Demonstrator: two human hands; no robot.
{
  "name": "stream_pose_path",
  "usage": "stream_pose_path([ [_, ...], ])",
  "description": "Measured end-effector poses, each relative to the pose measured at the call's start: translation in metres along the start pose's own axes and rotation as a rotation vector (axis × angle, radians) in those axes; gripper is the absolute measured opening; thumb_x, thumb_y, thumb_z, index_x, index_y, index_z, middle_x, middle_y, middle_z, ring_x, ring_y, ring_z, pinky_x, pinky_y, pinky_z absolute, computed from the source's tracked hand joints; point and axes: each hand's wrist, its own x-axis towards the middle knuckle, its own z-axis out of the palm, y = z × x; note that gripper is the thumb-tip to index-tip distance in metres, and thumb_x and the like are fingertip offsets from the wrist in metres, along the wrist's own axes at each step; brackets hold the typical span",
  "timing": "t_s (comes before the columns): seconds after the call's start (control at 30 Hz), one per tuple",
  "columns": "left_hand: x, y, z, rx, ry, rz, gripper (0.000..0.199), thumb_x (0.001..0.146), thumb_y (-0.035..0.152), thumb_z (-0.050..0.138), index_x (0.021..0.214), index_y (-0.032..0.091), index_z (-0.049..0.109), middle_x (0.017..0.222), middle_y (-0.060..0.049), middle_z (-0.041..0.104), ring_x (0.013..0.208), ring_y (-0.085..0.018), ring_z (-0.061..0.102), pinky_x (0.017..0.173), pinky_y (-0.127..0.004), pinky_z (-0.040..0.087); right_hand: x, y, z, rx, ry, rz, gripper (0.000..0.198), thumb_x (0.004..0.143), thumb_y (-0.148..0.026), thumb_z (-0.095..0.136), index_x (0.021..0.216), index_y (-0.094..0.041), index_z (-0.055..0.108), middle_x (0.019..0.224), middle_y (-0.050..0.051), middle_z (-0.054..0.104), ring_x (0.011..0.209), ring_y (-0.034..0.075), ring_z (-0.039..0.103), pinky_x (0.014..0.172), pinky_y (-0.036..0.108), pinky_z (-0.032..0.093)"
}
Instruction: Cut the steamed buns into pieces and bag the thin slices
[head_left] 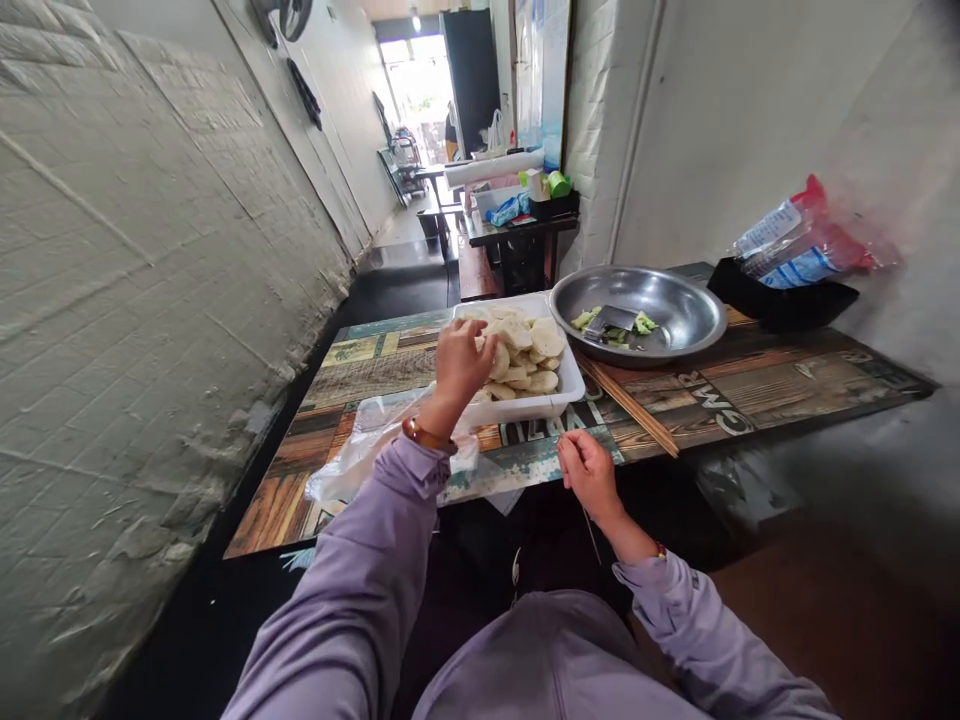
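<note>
My left hand (463,362) is over the near left part of a white plastic tray (551,402), its fingers bent and apart against a heap of pale, round-cut slices (541,340). What vegetable the slices are, I cannot tell. Closer to my body, at the table's front edge, my right hand (590,474) is closed. A thin stick like a skewer (592,535) runs down from under it; its upper end is hidden in the fist. Between tray and bowl lies a bundle of bamboo skewers (634,408).
A steel bowl (679,310) with green vegetable pieces and a flat metal piece stands right of the tray. Clear plastic film (349,465) lies left. At far right is a black holder (780,300) with plastic packages. A brick wall (150,250) borders the left.
</note>
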Motion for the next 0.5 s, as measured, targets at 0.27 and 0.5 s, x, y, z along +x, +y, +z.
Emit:
stream_pose_path([
  [0.27, 0.037, 0.01, 0.026, 0.216, -0.129, -0.025, 0.027, 0.088, 0.038, 0.059, 0.1, 0.019, 0.075, 0.122, -0.015, 0.064, 0.117, -0.037, 0.048, 0.093, -0.049, 0.04, 0.004, 0.0, 0.001, 0.009, -0.007, 0.022, 0.023, 0.095, -0.037, 0.047, 0.078, -0.023, 0.053, 0.051, -0.008, 0.047, 0.037, 0.01, 0.049, 0.044, 0.023, 0.038],
  [0.5, 0.021, 0.01, 0.027, 0.119, -0.084, 0.142, 0.024, 0.082, 0.028, 0.063, 0.103, 0.022, 0.073, 0.123, -0.01, 0.064, 0.115, -0.032, 0.05, 0.097, -0.045, 0.039, 0.005, -0.002, 0.0, -0.003, 0.014, 0.009, 0.022, 0.095, -0.037, 0.048, 0.078, -0.022, 0.055, 0.049, -0.009, 0.047, 0.038, 0.01, 0.049, 0.046, 0.023, 0.04],
])
